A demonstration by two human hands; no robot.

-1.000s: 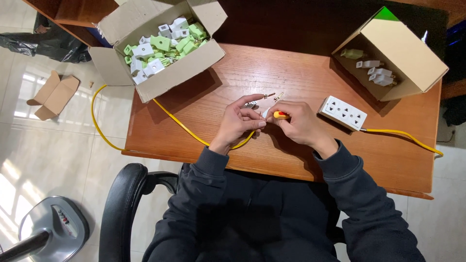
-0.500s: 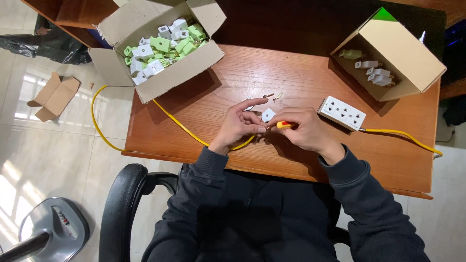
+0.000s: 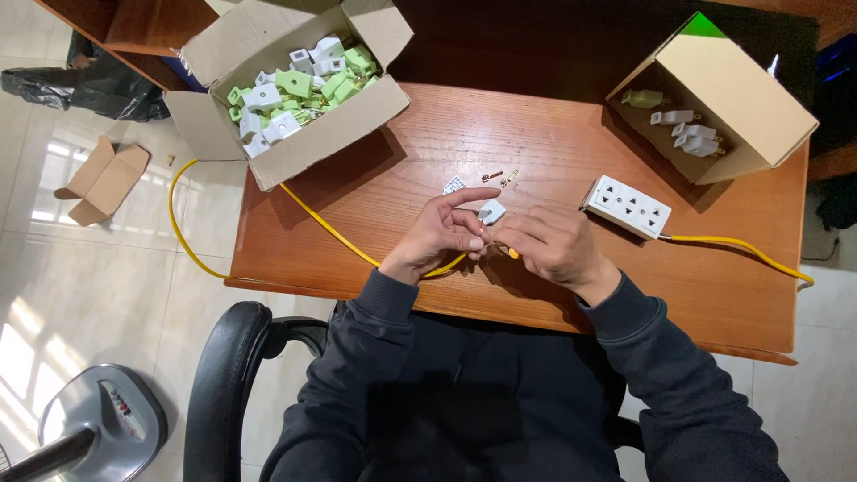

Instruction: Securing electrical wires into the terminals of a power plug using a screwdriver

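Observation:
My left hand point(image 3: 442, 230) pinches the end of a yellow cable point(image 3: 330, 228) over the middle of the wooden desk point(image 3: 428, 143), its index finger stretched out. A small white plug part point(image 3: 491, 211) sits at its fingertips. My right hand point(image 3: 549, 245) meets it from the right, closed around a small yellow-handled tool point(image 3: 513, 254) that is mostly hidden in the fist. Just beyond the hands, small brass pieces point(image 3: 498, 177) and another white plug piece point(image 3: 453, 185) lie loose on the desk.
A white power strip point(image 3: 627, 206) with a yellow cord point(image 3: 741, 250) lies to the right. An open carton point(image 3: 214, 54) of green and white plugs overhangs the back left corner. A second carton point(image 3: 741, 89) holds a few plugs at back right. A black chair arm point(image 3: 223, 357) and a flattened box point(image 3: 98, 178) are to the left.
Both hands have drawn slightly nearer my body and closer together. The tool's coloured handle is now mostly hidden, and my left index finger has straightened.

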